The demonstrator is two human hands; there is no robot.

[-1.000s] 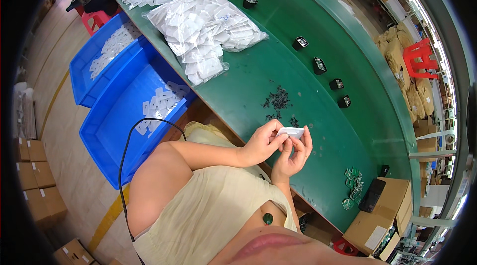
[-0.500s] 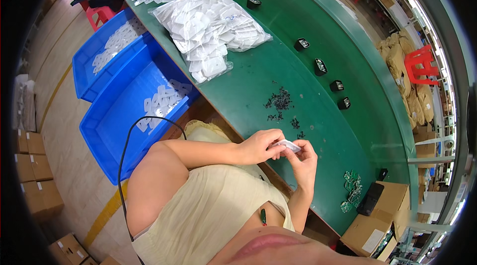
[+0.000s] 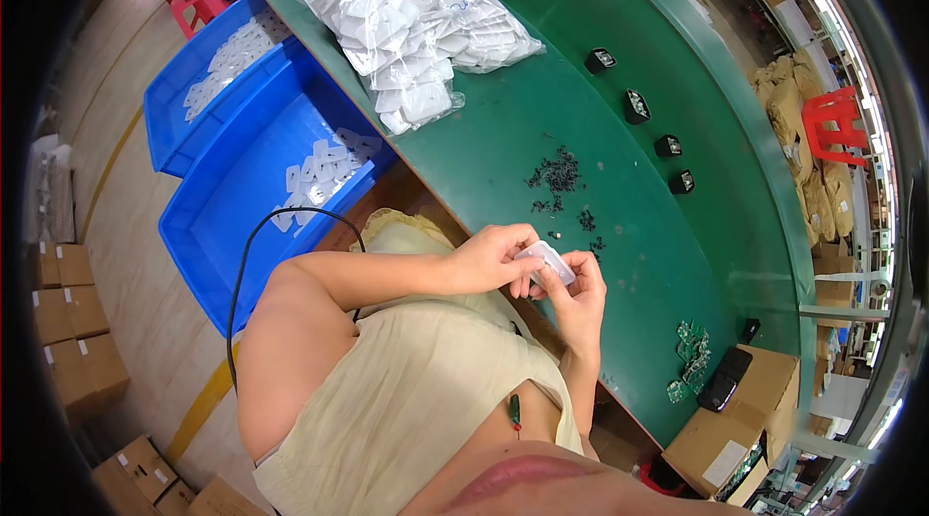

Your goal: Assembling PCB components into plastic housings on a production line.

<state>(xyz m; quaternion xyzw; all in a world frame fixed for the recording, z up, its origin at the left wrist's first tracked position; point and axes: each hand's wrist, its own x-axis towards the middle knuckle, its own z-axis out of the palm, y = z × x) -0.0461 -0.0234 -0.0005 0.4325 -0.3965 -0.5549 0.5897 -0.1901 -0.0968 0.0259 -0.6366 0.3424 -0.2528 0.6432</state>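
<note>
Between my hands, just over the near edge of the green workbench (image 3: 503, 158), is a small white plastic housing part (image 3: 553, 257), tilted so its broad side shows. My left hand (image 3: 492, 258) pinches its left side with thumb and fingers. The fingers of my right hand (image 3: 578, 295) close round the other side, its thumb lying across the part. Beyond my hands lies a loose scatter of small black parts (image 3: 555, 172), with a smaller group of black parts (image 3: 587, 220) closer in. Whether anything sits inside the housing cannot be made out.
A clear bag of white housings (image 3: 411, 32) lies farther along the bench. Two blue bins (image 3: 208, 226) with white parts stand at left. Several black boxes (image 3: 636, 107) line the far side. Green circuit boards (image 3: 689, 361) and a cardboard box (image 3: 740, 409) are at right.
The white housing has turned so more of its broad side shows. Both hands stay on it, with the right thumb now across it. The whole view has shifted slightly.
</note>
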